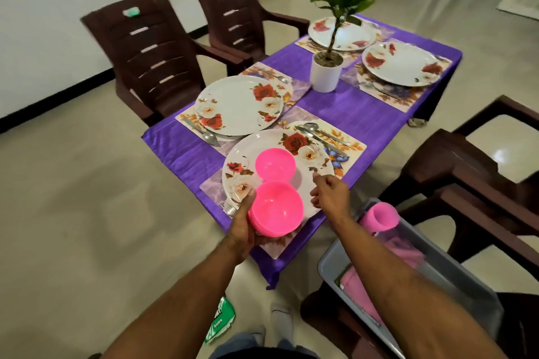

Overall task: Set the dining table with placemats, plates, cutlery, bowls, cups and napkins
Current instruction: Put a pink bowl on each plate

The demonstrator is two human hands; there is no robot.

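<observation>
A grey bin (455, 268) holding a pink cup (380, 217) and pink napkins (405, 251) sat just beside the near right edge of the purple-clothed table (344, 114), while bare floor lay open to the left of the near table corner. At that near edge the left hand (243, 230) gripped a stack of pink bowls (277, 208) from the side, thumb on the rim, and the right hand (331, 194) hovered empty over the nearest plate (242, 160) with fingers loosely curled, just beside a single pink bowl (274, 164) resting on that plate. Farther off, three more plates on placemats lay bare with cutlery alongside, around a white potted plant (326, 71), with brown chairs (151, 52) close along the left side.
</observation>
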